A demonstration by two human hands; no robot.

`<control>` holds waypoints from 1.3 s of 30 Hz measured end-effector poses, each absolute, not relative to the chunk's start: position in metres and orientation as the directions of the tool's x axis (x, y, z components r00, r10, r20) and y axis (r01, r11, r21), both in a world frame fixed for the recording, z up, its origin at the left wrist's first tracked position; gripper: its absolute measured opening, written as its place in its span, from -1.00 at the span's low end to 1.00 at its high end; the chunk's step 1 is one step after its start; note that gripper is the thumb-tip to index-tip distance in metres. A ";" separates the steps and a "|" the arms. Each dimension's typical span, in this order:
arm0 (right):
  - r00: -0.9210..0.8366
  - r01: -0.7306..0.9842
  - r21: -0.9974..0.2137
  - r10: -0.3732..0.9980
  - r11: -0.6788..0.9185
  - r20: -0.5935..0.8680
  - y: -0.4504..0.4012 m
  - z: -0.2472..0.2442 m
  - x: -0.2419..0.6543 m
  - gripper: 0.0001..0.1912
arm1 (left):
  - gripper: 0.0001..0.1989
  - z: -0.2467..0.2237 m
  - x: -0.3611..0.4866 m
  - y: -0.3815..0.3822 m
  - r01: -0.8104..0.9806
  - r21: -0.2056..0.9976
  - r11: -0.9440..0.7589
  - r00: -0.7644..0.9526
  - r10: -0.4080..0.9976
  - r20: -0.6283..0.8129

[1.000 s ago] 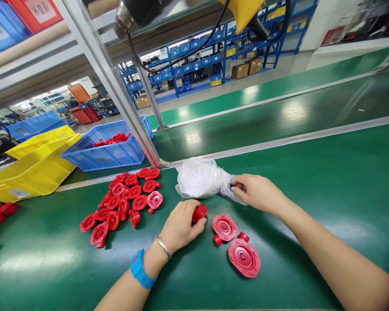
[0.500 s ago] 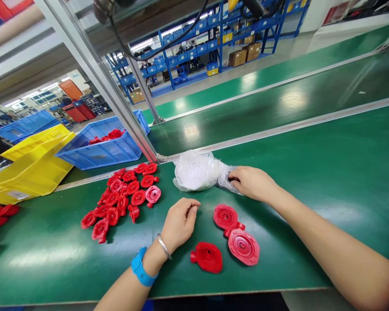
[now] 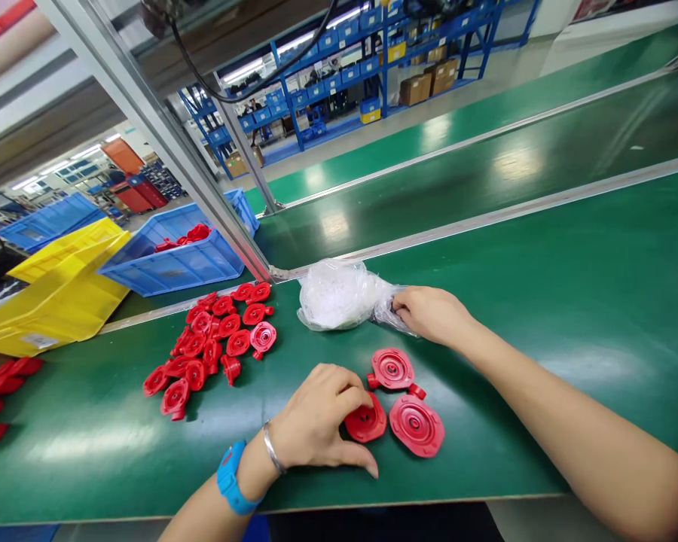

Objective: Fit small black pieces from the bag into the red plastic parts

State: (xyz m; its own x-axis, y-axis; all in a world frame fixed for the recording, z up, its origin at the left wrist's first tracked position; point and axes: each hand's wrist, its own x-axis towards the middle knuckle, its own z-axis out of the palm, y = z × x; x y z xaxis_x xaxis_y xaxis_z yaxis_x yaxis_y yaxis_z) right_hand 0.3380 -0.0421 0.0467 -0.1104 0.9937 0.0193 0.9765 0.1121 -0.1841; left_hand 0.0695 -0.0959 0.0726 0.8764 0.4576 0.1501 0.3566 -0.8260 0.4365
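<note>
My left hand (image 3: 319, 421) reaches over a red plastic cap-like part (image 3: 368, 421) with a short side spout. Its fingertips are at the part's left edge, and the thumb stands apart below, so the hand is open. Two similar parts lie beside it, one red part (image 3: 393, 369) above and a lighter red part (image 3: 416, 425) to the right. My right hand (image 3: 434, 315) is at the bunched neck of a clear plastic bag (image 3: 339, 295) with whitish contents. The fingers are closed on the bag's film, and their tips are partly hidden in it.
Several red parts (image 3: 229, 325) lie grouped left on the green bench (image 3: 90, 421). Behind stand a blue bin (image 3: 175, 267) holding red parts and a yellow bin (image 3: 62, 293). A metal post (image 3: 203, 181) rises at the bench's back edge. More red parts (image 3: 3, 391) lie far left.
My left hand has moved down and right to the nearest red part and spread its thumb from its fingers. That part has shifted up against the others. The right hand stays at the bag.
</note>
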 end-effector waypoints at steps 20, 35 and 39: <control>-0.072 0.981 -0.168 0.989 0.094 0.132 -0.038 0.041 0.345 -0.85 | -0.93 0.073 0.104 0.013 0.659 0.706 -0.261 0.304 0.950 0.068; -0.230 0.498 -0.670 0.830 0.550 0.509 -0.106 0.073 0.276 -0.87 | -0.62 0.063 0.066 -0.087 -0.344 0.824 0.450 0.520 0.822 -0.232; -0.267 0.362 -0.701 0.789 0.615 0.554 -0.115 0.069 0.265 -0.90 | -0.69 0.058 0.067 -0.092 -0.373 0.788 0.491 0.548 0.801 -0.240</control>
State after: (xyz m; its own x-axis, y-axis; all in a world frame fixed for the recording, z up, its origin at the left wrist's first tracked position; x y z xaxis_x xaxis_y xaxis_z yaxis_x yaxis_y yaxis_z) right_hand 0.2647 -0.1146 0.0692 -0.2666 0.7886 0.5541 0.3616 0.6148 -0.7009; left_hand 0.0670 -0.0915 0.0577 0.5480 0.8012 -0.2402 -0.3726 0.4909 0.7875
